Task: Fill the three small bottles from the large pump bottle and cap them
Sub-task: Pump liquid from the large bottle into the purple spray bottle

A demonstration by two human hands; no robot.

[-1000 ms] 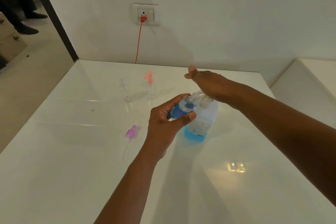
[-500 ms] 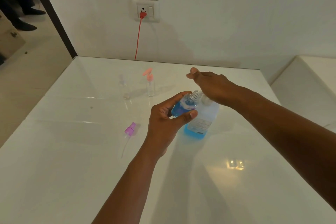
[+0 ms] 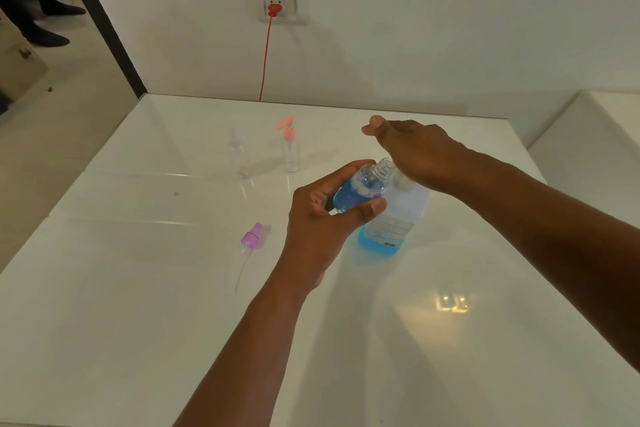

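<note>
The left hand (image 3: 323, 218) grips the small bottle (image 3: 363, 189), thumb and fingers curled round its body, and tilts its open threaded neck toward the pump head of the large pump bottle (image 3: 394, 215), which stands on the white table (image 3: 138, 322). The right hand (image 3: 412, 152) rests flat on the pump head, fingers straight and together; the spout itself is hidden beneath it. The small bottle appears about half full of blue liquid with foam on top. Keep the neck directly under the spout, press in full, slow strokes, and stop short of the threads. The purple spray cap (image 3: 254, 236) lies just left of the left hand, ready for capping. Two small bottles stand further back: one clear (image 3: 239, 152), one with a pink pump top (image 3: 290, 149).
</note>
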